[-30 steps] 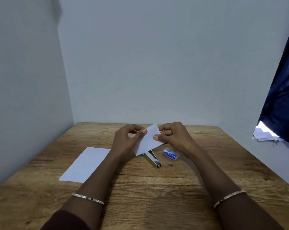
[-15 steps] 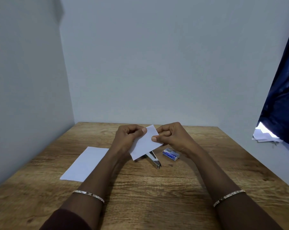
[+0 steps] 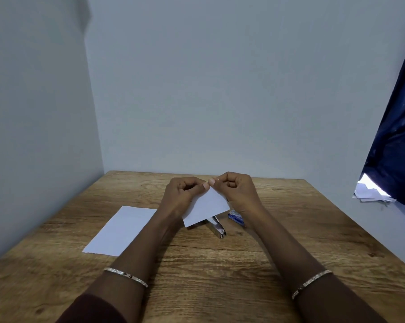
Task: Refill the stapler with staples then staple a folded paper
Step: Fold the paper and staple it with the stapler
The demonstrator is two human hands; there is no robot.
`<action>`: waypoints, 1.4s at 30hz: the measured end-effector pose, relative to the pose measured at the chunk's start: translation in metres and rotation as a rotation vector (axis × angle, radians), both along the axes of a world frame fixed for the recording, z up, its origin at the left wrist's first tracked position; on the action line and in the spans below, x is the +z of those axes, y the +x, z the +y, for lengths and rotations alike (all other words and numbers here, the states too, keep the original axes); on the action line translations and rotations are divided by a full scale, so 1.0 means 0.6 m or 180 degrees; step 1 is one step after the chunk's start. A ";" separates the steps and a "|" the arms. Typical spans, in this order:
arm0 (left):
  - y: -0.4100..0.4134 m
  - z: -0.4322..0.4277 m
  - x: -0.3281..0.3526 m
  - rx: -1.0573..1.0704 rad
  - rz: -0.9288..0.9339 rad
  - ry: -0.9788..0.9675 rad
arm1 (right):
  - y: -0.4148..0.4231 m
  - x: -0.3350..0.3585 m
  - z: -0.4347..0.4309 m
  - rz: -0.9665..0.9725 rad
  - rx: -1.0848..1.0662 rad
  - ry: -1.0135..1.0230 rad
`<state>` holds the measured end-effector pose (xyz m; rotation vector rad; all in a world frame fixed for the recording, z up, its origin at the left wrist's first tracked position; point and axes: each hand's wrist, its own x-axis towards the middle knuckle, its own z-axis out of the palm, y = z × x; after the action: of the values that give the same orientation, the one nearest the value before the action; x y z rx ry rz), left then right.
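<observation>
I see the folded paper (image 3: 206,209) lifted above the table (image 3: 220,271) middle, my left hand (image 3: 181,197) and right hand (image 3: 237,190) pinching its top corner. Under it lies the stapler (image 3: 217,227), staple box (image 3: 236,217) beside, 1 sheet (image 3: 120,230) toward the left edge.

You're at a wood-grain table (image 3: 220,276) pushed into a room corner. Plain pale grey walls: back wall (image 3: 220,89) along the far edge, side wall (image 3: 33,113) along the left edge. On the right, a dark blue curtain (image 3: 397,136) hangs; daylight leaks in under its lower corner. Lighting is otherwise soft and even.
</observation>
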<state>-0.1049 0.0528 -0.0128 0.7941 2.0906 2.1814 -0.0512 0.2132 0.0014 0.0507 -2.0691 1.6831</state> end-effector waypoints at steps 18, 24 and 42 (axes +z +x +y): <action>0.014 0.010 0.008 0.0015 0.0106 -0.0137 | -0.019 -0.005 0.026 0.0282 -0.1529 0.1083; 0.002 0.006 -0.003 0.0299 0.0194 -0.0327 | -0.022 -0.005 0.029 0.0302 -0.1521 0.0945; 0.000 0.002 0.009 0.0297 0.0221 -0.0006 | -0.002 0.003 0.022 -0.0056 -0.0028 -0.0163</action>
<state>-0.1048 0.0539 -0.0073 0.7993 2.2050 2.2285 -0.0522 0.2264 0.0030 0.0102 -2.0348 1.7364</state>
